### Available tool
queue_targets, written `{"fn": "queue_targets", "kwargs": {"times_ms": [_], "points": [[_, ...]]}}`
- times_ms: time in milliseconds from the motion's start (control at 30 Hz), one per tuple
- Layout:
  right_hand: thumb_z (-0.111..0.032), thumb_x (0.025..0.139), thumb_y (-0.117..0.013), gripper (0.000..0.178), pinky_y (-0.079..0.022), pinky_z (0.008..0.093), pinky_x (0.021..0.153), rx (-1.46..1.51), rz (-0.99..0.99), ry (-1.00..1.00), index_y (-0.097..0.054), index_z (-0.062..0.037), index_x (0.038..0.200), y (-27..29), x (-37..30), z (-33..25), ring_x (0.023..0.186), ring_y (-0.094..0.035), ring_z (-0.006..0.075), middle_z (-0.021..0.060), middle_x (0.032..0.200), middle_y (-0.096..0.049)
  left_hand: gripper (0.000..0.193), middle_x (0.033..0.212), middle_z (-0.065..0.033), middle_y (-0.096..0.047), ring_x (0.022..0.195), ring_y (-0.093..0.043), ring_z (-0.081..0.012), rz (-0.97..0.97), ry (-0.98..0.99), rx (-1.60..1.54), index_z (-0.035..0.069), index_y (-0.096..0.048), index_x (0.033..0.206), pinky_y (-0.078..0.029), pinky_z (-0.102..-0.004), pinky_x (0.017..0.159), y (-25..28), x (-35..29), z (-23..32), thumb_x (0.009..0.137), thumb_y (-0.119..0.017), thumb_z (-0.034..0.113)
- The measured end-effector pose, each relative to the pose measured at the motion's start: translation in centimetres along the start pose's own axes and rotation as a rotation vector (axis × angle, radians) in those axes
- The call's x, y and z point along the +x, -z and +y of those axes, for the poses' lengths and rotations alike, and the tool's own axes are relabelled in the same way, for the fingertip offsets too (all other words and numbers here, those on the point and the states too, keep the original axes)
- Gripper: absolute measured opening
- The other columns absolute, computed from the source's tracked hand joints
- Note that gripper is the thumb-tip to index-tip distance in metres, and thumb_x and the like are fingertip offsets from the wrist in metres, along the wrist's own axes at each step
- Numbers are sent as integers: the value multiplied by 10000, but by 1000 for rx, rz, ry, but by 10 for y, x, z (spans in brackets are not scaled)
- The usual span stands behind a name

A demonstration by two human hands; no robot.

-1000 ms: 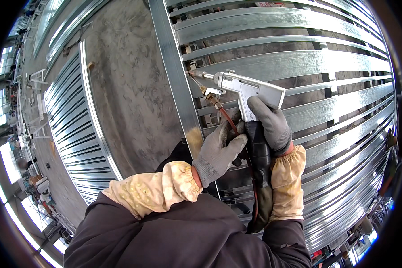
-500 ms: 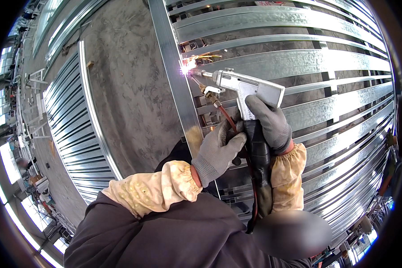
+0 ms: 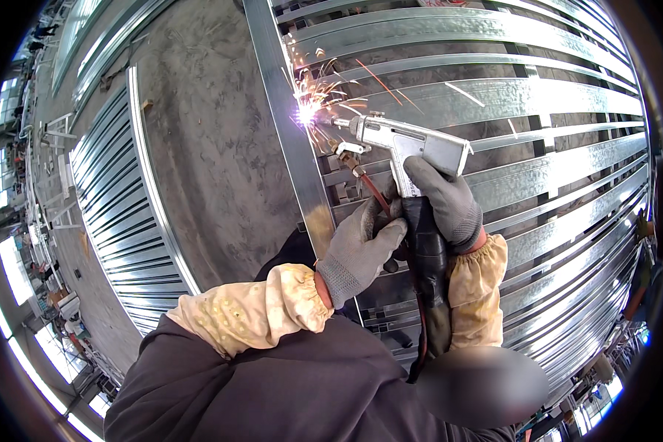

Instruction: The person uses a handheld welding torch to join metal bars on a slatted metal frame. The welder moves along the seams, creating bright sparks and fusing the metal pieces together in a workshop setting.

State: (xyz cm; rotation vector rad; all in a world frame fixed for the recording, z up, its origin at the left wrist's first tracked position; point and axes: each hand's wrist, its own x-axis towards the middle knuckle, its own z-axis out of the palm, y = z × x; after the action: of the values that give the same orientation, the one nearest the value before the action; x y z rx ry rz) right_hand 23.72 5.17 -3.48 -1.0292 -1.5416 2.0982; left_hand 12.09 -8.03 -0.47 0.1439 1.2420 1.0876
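Observation:
My gloved right hand (image 3: 446, 204) is wrapped round the grip of a silver handheld welding gun (image 3: 427, 146), just above its black-sleeved cable (image 3: 426, 254). At the gun's nozzle a bright violet-white spot throws orange sparks (image 3: 317, 99) against a galvanized steel edge beam (image 3: 281, 96). A thin reddish wire-feed tube (image 3: 376, 193) runs from a brass fitting under the nozzle down to my left hand. That gloved left hand (image 3: 362, 247) is closed on the tube beside the grip; some of its fingers are hidden behind the cable.
Parallel galvanized slats (image 3: 449, 96) of a large panel extend right from the edge beam. Another slatted panel (image 3: 121, 199) lies at left on the grey concrete floor (image 3: 206, 140). Racks and clutter line the far left, with windows beyond.
The sparks have spread wider and higher, with streaks flying right over the slats. The gun and both hands are nearly where they were.

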Motion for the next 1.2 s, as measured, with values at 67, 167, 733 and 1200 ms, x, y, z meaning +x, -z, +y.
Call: {"fn": "queue_targets", "kwargs": {"times_ms": [67, 167, 733, 1200], "points": [[-193, 972, -592, 258, -501, 267, 768, 79, 24, -93, -643, 23, 1104, -3, 0, -5, 876, -614, 114, 50, 975, -662, 262, 809, 38, -514, 687, -442, -32, 7, -12, 24, 23, -522, 1199, -362, -169, 546, 1, 0, -2, 949, -551, 94], [-204, 962, -610, 257, -490, 249, 755, 159, 76, -158, -651, 18, 1086, -12, 0, -21, 872, -599, 85, 21, 951, -662, 223, 771, 41, -528, 605, -436, -29, 14, -30, 6, 45, -550, 1138, -366, -201, 501, -1, -2, 1, 942, -589, 145], [-90, 968, -554, 237, -483, 313, 881, -106, -15, -16, -610, 11, 1176, -5, -9, -18, 995, -601, 192, 105, 1107, -633, 200, 762, 44, -510, 624, -434, -33, 19, -9, 11, 37, -548, 1119, -387, -201, 526, -6, -9, 3, 947, -573, 136], [-83, 986, -522, 217, -489, 335, 886, -161, -39, 150, -609, -4, 1168, -5, -16, -15, 988, -599, 193, 114, 1099, -628, 284, 810, 46, -518, 650, -453, -26, -33, 15, 31, 36, -516, 1205, -432, -183, 512, -6, -13, 1, 936, -546, 123]]}}
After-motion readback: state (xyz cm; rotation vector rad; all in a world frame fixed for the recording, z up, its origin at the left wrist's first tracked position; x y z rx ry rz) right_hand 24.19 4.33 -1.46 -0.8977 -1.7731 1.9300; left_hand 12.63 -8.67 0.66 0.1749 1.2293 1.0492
